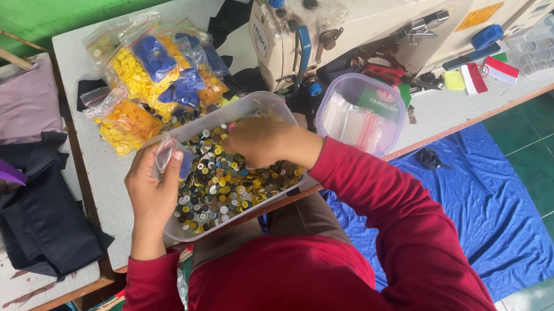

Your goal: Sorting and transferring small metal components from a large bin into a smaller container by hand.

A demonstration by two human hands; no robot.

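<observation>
Clear bags of yellow and blue buttons (pixel 151 78) lie at left; the left hand (pixel 154 184) pinches a small clear plastic bag (pixel 168 154) over the shallow clear tray of mixed buttons (pixel 232 174); the right hand (pixel 260 141), fingers bunched, digs into the buttons; a white sewing machine (pixel 360 19) stands behind.

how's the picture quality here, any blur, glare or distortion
Head view: even daylight, soft shadows; mild glare on the clear plastic bags and round tub; wide-angle stretch toward the edges; right hand and left hand slightly soft over the button tray.
</observation>
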